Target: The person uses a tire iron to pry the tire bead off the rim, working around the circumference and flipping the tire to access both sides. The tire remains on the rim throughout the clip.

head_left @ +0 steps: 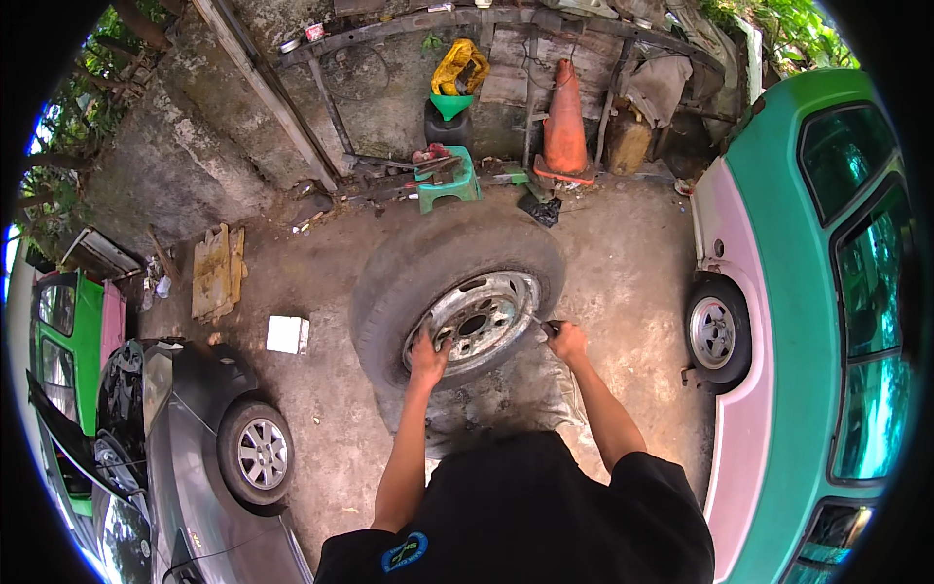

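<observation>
A large worn tire on a scuffed silver wheel rim (474, 322) leans tilted toward me, over a grey sheet (506, 399) on the ground. My left hand (428, 360) is at the lower left edge of the rim, fingers curled over its lip. To the right of the tire, my right hand (567, 343) is closed around the dark handle of a thin hand tool (548, 329). The tool's tip points at the rim's right edge; its exact kind is too small to tell.
A grey car (204, 467) stands at left, a green and pink van (735, 409) at right. Behind the tire are a green stool (449, 179) with tools on it, an orange traffic cone (565, 122) and a green funnel (450, 105). A white box (286, 334) sits on the floor.
</observation>
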The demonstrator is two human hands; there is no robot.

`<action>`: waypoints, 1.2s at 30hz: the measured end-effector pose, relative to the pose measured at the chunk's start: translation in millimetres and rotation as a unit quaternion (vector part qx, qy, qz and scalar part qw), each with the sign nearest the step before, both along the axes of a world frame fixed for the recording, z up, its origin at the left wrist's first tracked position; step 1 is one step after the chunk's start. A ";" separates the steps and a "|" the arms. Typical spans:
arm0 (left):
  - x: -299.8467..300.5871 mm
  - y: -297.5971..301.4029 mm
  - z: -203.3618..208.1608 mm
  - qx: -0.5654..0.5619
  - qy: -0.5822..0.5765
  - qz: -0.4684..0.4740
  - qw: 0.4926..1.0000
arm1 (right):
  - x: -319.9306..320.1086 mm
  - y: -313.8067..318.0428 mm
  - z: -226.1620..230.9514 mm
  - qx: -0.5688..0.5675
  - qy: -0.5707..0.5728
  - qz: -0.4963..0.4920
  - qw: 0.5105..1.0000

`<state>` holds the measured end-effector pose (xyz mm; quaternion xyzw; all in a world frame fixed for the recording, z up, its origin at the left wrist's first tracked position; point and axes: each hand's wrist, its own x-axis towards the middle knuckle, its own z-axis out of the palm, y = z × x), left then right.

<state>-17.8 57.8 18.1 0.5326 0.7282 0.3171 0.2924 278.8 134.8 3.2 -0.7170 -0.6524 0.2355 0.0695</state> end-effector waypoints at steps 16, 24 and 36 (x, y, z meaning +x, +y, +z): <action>4.4 -4.4 14.2 -0.027 0.002 -0.004 1.000 | -22.2 -3.8 20.1 0.039 0.079 -0.054 0.995; 3.1 -6.5 15.9 -0.040 -0.020 -0.023 0.999 | -116.9 -24.5 91.1 0.193 0.249 0.074 0.946; 1.3 -8.3 0.8 0.012 0.012 -0.049 0.999 | -112.6 -27.7 109.7 0.118 0.277 0.137 0.944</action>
